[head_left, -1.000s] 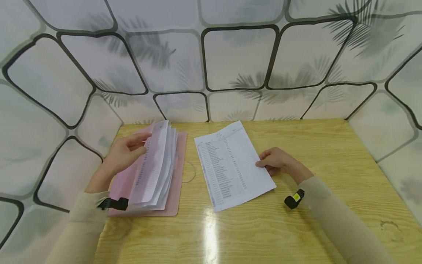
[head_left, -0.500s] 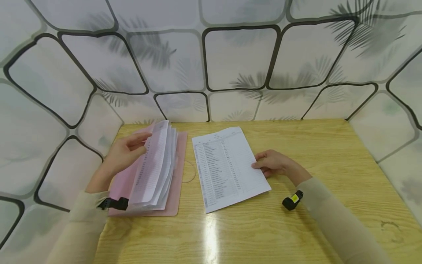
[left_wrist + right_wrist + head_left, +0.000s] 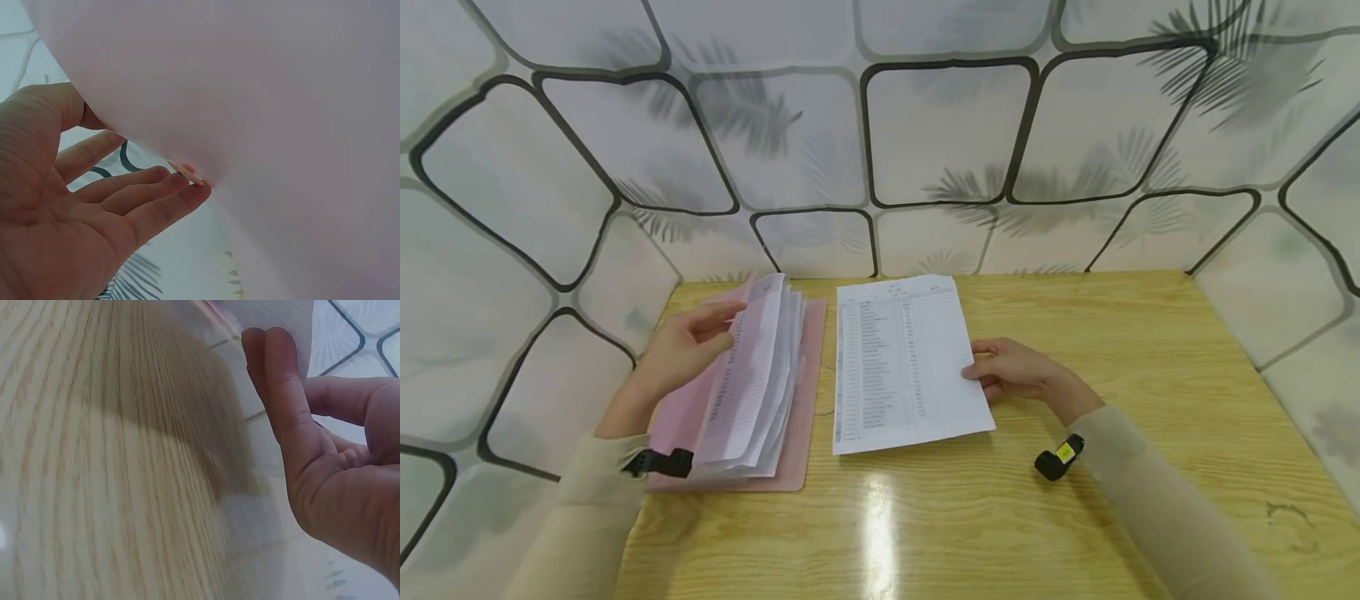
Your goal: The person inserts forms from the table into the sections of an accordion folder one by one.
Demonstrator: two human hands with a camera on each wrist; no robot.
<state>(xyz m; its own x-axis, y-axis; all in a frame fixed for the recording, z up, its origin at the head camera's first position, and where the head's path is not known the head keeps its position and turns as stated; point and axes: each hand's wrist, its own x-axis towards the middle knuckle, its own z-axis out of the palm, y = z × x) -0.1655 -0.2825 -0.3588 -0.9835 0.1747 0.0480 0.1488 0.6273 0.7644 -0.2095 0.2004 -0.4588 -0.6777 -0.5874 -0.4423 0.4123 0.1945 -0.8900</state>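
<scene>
On the left of the head view lies a pink folder [image 3: 812, 392], its translucent cover raised over a stack of printed sheets [image 3: 781, 392]. My left hand [image 3: 681, 350] grips the raised cover by its edge. In the left wrist view the fingertips touch a small peach button [image 3: 185, 172] on that pink cover [image 3: 300, 125]. To the right of the folder, my right hand [image 3: 1018, 372] pinches a printed paper sheet [image 3: 902, 367] by its right edge, thumb on top. The right wrist view shows two fingers against the underside of this paper [image 3: 275, 312], which is raised off the table.
Both items are over a wooden table [image 3: 1120, 333] with a glossy surface. A thin cord loop [image 3: 826, 412] sticks out from the folder's right side. Patterned walls [image 3: 947, 133] rise behind the table and at both sides. Each wrist wears a small black camera [image 3: 1052, 464].
My right hand has moved slightly left, carrying the printed sheet toward the folder. The sheet has turned to stand straighter, and its lower edge has moved up. The left hand keeps its place.
</scene>
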